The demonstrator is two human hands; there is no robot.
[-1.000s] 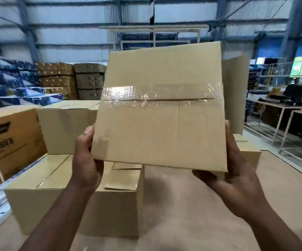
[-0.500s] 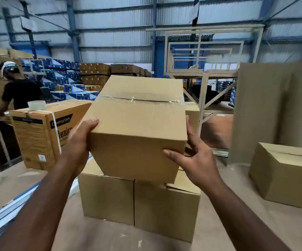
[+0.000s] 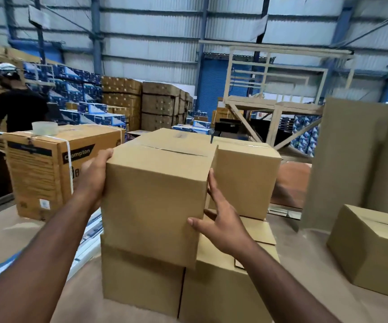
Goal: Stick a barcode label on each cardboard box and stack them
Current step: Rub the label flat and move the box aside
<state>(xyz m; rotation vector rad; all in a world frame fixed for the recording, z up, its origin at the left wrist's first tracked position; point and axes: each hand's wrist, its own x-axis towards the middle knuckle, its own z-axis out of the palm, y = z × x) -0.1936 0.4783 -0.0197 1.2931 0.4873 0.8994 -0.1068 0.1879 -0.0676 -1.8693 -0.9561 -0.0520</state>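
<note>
Gripped on both flanks, the held box (image 3: pixel 155 201) is carried dead ahead of the body, its taped seam running left to right on top; no barcode label is seen on the faces visible. The left hand (image 3: pixel 95 180) is pressed flat on the left wall, the right hand (image 3: pixel 221 224) is spread on the near-right edge, thumb on the front face; both are grasping, roughly equally near. Directly under it sits the lower left box (image 3: pixel 139 280), with the lower right box (image 3: pixel 225 287) touching alongside and a rear upper box (image 3: pixel 244 180) already stacked behind-right. Contact between held box and lower left box cannot be told; a straight lowering is judged to be needed. All boxes are closed, contents hidden. A loose box (image 3: pixel 372 250) rests well apart on the right; a printed carton (image 3: pixel 48 169) with a tape roll (image 3: pixel 45 128) on top stands left.
</note>
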